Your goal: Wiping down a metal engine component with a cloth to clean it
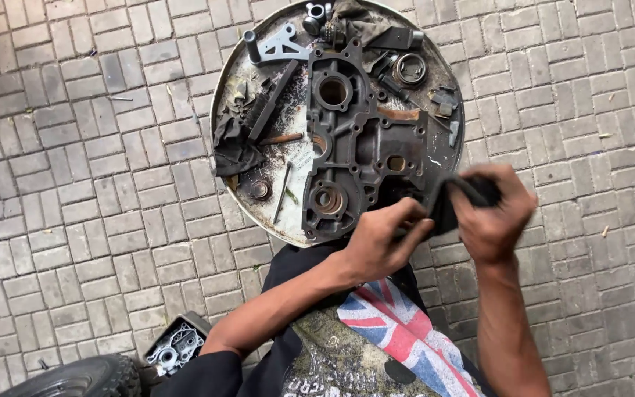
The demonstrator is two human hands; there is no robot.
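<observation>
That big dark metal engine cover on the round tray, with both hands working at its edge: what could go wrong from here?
1. The engine cover lies near the round tray's front edge; pushing on it might tip or slide it off.
2. The right hand has its grip on a dark rag beside the left hand; a slip could scrape fingers on the casting.
3. Small loose parts such as the bearing ring and thin rod could get knocked onto the paving.

A round metal tray (223, 95) is sitting on the brick paving (75, 147), carrying a dark engine cover (354, 147), rag (231, 143) and bearing (409, 69).
</observation>
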